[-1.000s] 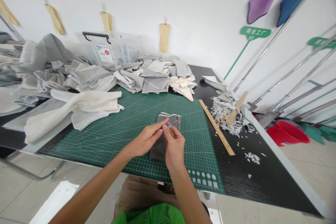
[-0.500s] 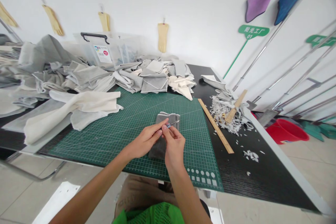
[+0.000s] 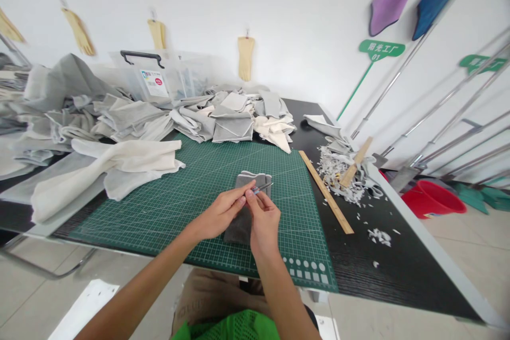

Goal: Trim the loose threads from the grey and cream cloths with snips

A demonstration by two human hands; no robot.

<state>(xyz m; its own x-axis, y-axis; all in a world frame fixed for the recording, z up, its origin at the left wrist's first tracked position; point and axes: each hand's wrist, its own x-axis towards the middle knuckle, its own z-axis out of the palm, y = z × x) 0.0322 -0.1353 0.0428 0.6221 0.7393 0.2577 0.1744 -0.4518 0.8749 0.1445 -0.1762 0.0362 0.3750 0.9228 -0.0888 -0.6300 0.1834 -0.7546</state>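
Note:
Above a folded grey cloth point(image 3: 238, 228) my two hands meet, fingertips close together. Between them is a slim, pointed metal tool point(image 3: 264, 187), its tip directed right; a bluish bit shows near the fingers, and its exact kind is too small to make out. My left hand point(image 3: 223, 211) pinches the tool's near end with thumb and forefinger. Curled around its middle from below are the fingers of my right hand point(image 3: 264, 223). The cloth lies on a green gridded cutting mat point(image 3: 191, 191), partly hidden under my hands.
A wooden ruler point(image 3: 326, 194) lies along the mat's right edge. Beyond it are a heap of white scraps point(image 3: 330, 170) and another wooden strip point(image 3: 356, 162). Grey and cream fabric piles point(image 3: 233, 122) and a clear plastic box point(image 3: 133, 74) line the back. A cream cloth point(image 3: 103, 170) overlaps the mat's left.
The view has shifted very slightly. My hands keep nearly the same pose around the slim tool, and the cloth stays beneath them.

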